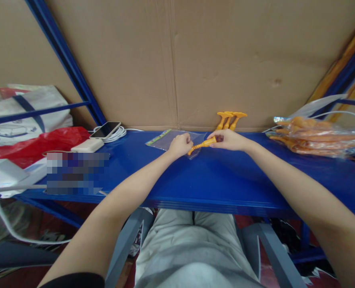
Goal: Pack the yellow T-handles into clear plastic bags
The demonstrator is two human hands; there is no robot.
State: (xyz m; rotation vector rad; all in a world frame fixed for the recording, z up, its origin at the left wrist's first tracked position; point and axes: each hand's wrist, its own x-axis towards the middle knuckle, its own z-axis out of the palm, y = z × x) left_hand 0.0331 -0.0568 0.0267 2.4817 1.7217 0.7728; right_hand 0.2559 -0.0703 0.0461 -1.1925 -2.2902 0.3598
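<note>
My left hand (180, 145) is closed at the near edge of a clear plastic bag (164, 142), which lies flat on the blue table with a green and yellow printed strip at its far left end. In my right hand (230, 140) is an orange plastic tool (206, 143) with a ridged shaft, gripped by its wider end. Its ridged tip points left, touching or just beside my left fingers at the bag's edge. Whether that tip is inside the bag I cannot tell. Behind my right hand, three similar orange tools (227, 120) with T-shaped ends lean against the cardboard.
Bagged orange tools (312, 136) are piled on the right of the blue table (177, 184). On the left are a phone (105, 130) on a coiled white cable, a white box (87, 145), a red bag (54, 140) and a white bag (42, 112). Cardboard (177, 60) stands behind.
</note>
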